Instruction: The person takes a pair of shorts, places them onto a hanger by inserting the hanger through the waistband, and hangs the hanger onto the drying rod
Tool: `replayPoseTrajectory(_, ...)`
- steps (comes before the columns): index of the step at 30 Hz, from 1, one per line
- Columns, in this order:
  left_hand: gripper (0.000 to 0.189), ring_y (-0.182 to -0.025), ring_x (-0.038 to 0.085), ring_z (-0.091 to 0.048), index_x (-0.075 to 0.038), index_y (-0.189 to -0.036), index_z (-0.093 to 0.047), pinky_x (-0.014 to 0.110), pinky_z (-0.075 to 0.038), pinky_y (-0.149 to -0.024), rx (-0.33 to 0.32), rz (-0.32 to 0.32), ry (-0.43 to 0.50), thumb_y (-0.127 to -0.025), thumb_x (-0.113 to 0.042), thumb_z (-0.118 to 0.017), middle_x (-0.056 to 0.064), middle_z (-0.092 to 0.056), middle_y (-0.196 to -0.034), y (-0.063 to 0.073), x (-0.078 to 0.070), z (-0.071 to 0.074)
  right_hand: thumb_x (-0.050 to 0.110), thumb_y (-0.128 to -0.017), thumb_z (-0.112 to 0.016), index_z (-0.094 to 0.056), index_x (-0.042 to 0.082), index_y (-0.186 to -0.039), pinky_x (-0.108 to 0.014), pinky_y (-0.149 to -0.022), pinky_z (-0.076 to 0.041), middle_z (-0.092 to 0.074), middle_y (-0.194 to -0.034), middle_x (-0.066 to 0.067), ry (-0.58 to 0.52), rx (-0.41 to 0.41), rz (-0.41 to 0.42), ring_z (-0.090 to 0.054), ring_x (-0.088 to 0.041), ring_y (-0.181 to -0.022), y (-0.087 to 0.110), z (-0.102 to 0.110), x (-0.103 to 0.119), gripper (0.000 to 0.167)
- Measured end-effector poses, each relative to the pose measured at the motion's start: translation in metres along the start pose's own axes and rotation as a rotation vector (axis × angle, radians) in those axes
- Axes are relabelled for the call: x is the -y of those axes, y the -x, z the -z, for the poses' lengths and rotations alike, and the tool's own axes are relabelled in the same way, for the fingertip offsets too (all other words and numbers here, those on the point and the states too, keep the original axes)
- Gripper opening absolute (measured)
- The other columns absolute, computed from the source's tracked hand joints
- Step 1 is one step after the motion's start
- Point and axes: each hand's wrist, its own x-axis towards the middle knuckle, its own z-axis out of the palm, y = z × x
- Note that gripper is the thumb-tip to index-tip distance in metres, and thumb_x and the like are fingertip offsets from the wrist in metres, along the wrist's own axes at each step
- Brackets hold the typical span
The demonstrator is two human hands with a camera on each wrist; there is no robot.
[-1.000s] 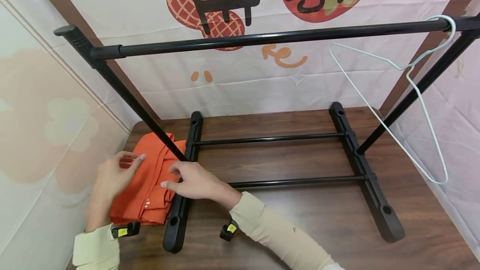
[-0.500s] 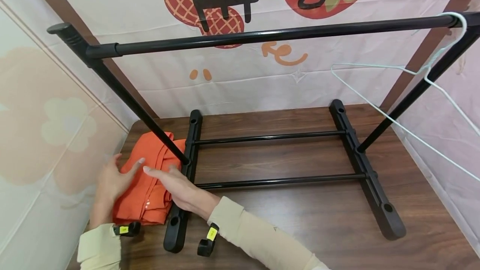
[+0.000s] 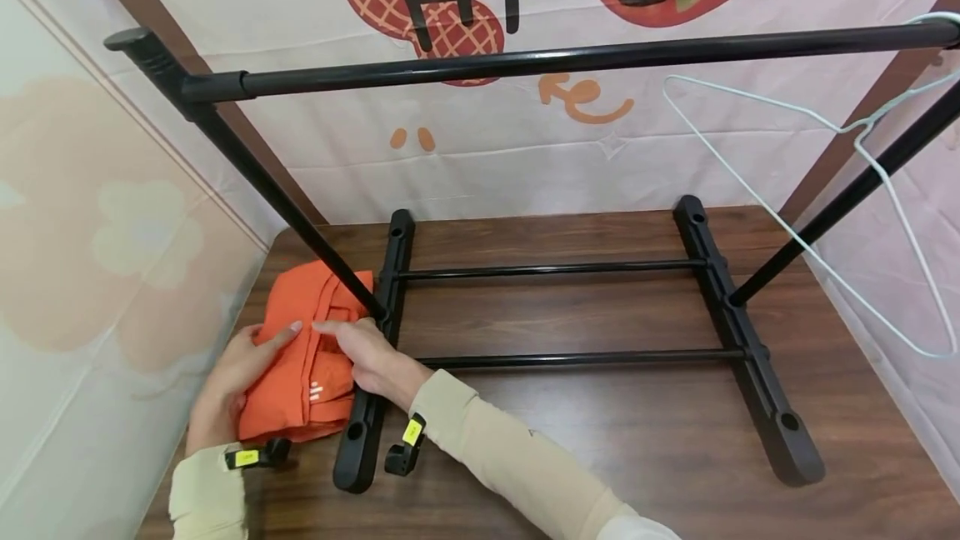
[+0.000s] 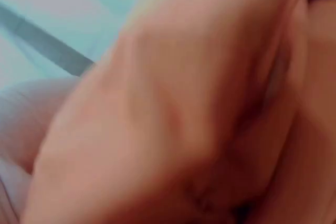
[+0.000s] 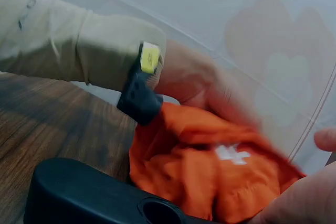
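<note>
A folded orange garment [image 3: 281,398] with a small white mark lies at the left, beside the rack's left foot [image 3: 358,452]. My left hand [image 3: 243,365] grips its left side, thumb over the top and the other fingers hidden at the edge. From the right, my right hand [image 3: 378,361] holds the opposite side, reaching across the rack's foot with its thumb on top. In the right wrist view the garment [image 5: 231,182] bunches up between both hands, its near edge raised. Blurred skin of the left hand [image 4: 131,119] fills most of the left wrist view.
A black clothes rack stands on the wooden floor [image 3: 562,440], its top bar [image 3: 525,63] crossing above the hands. The left upright [image 3: 277,198] slants down close by the garment. At the right hangs a pale wire hanger [image 3: 757,190]. Printed cloth walls [image 3: 480,173] enclose the space.
My right hand has moved left onto the garment, and my left hand has closed in from its side. The garment's near part has shifted slightly right. The hanger swings.
</note>
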Motion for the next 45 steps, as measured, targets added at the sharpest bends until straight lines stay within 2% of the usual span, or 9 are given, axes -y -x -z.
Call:
replayPoseTrajectory(3,0.118,-0.121,0.026,-0.057,0.000,-0.167,-0.005,0.034,-0.056,-0.087,0.072,0.034,0.180,-0.093,-0.080,-0.051,0.026,-0.038,-0.157,0.011,-0.005,-0.008,0.033,-0.097,-0.076,-0.040,0.004,-0.149,-0.048,-0.115,-0.048,-0.064,-0.125,-0.006,-0.004,0.017,0.004,-0.065,-0.021,-0.117,0.000,-0.001,-0.002,0.070)
replayPoseTrajectory(5,0.116,-0.114,0.020,-0.058,0.000,-0.166,-0.009,0.028,-0.056,-0.083,0.049,0.027,0.209,-0.093,-0.080,-0.051,0.021,-0.042,-0.152,0.019,-0.011,-0.014,0.039,-0.097,-0.075,-0.036,0.006,-0.151,-0.048,-0.116,-0.047,-0.063,-0.126,-0.006,0.011,0.040,0.007,-0.064,-0.021,-0.120,0.001,-0.001,-0.002,0.074)
replayPoseTrajectory(11,0.103,-0.127,0.032,-0.049,0.001,-0.165,-0.004,0.027,-0.049,-0.085,-0.077,-0.017,0.228,-0.102,-0.068,-0.048,0.026,-0.034,-0.159,0.044,-0.029,-0.019,0.049,-0.096,-0.075,-0.020,0.009,-0.160,-0.047,-0.109,-0.054,-0.065,-0.120,-0.004,0.131,0.124,0.003,-0.069,-0.020,-0.114,0.004,-0.002,-0.001,0.093)
replayPoseTrajectory(14,0.098,-0.131,0.030,-0.045,-0.004,-0.165,0.003,0.027,-0.045,-0.089,-0.103,-0.010,0.318,-0.104,-0.060,-0.050,0.025,-0.025,-0.163,0.055,-0.037,-0.020,0.049,-0.097,-0.074,-0.029,0.014,-0.154,-0.046,-0.106,-0.056,-0.066,-0.118,-0.001,0.168,0.185,0.017,-0.070,-0.018,-0.111,0.004,-0.001,0.000,0.081)
replayPoseTrajectory(19,0.096,-0.129,0.023,-0.042,-0.013,-0.162,0.010,0.031,-0.042,-0.096,-0.130,0.018,0.426,-0.104,-0.058,-0.053,0.020,-0.016,-0.166,0.070,-0.048,-0.022,0.040,-0.099,-0.073,-0.050,0.021,-0.130,-0.044,-0.099,-0.060,-0.070,-0.112,0.002,0.197,0.243,0.060,-0.072,-0.017,-0.104,0.006,0.001,0.006,0.043)
replayPoseTrajectory(28,0.092,-0.136,0.028,-0.042,-0.013,-0.161,0.009,0.025,-0.039,-0.093,-0.222,-0.017,0.370,-0.105,-0.057,-0.049,0.025,-0.018,-0.167,0.107,-0.065,-0.034,0.033,-0.104,-0.068,-0.065,0.021,-0.116,-0.033,-0.084,-0.060,-0.072,-0.101,0.005,0.276,0.354,0.040,-0.071,-0.011,-0.092,0.026,0.007,0.020,0.017)
replayPoseTrajectory(36,0.095,-0.141,0.031,-0.042,-0.017,-0.159,0.015,0.013,-0.041,-0.083,-0.163,-0.010,0.346,-0.104,-0.060,-0.050,0.026,-0.018,-0.168,0.145,-0.078,-0.051,0.029,-0.108,-0.060,-0.063,0.022,-0.121,-0.027,-0.080,-0.058,-0.071,-0.105,0.005,0.253,0.514,-0.032,-0.069,-0.008,-0.094,0.061,0.034,0.030,0.015)
replayPoseTrajectory(41,0.092,-0.136,0.033,-0.051,-0.019,-0.156,0.013,0.015,-0.044,-0.083,-0.138,-0.001,0.268,-0.104,-0.062,-0.049,0.026,-0.032,-0.162,0.165,-0.085,-0.066,0.029,-0.110,-0.056,-0.056,0.023,-0.133,-0.026,-0.085,-0.057,-0.069,-0.113,0.004,0.249,0.560,-0.075,-0.069,-0.009,-0.101,0.084,0.056,0.033,0.024)
replayPoseTrajectory(45,0.090,-0.131,0.034,-0.057,-0.018,-0.155,0.010,0.021,-0.047,-0.086,-0.112,-0.052,0.220,-0.104,-0.061,-0.051,0.026,-0.039,-0.154,0.175,-0.091,-0.079,0.028,-0.110,-0.056,-0.052,0.023,-0.140,-0.027,-0.091,-0.056,-0.067,-0.121,0.004,0.282,0.561,-0.048,-0.067,-0.009,-0.107,0.098,0.075,0.037,0.032)
